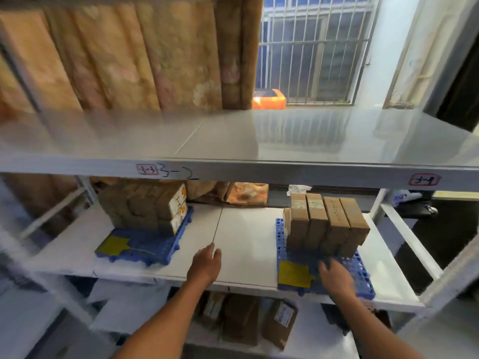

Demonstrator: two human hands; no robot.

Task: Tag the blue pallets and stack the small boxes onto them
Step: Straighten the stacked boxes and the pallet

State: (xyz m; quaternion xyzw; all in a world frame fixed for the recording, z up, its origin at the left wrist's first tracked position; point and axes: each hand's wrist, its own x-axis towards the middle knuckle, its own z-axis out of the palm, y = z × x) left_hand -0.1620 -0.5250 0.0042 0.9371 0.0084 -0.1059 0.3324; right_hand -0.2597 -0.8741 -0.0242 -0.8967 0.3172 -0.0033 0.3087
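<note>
Two blue pallets lie on the middle white shelf. The left pallet carries a yellow tag at its front and a stack of small brown boxes at its back. The right pallet has a yellow tag at its front left and a row of upright brown boxes behind. My left hand rests palm down on the bare shelf between the pallets, fingers apart. My right hand lies over the right pallet's front, just right of its tag, blurred, holding nothing that I can see.
The grey upper shelf overhangs, with labels 3-3 and 3-4 on its edge. Patterned curtains hang behind, and a barred window is at the right. More brown boxes sit on the shelf below. An orange object lies by the window.
</note>
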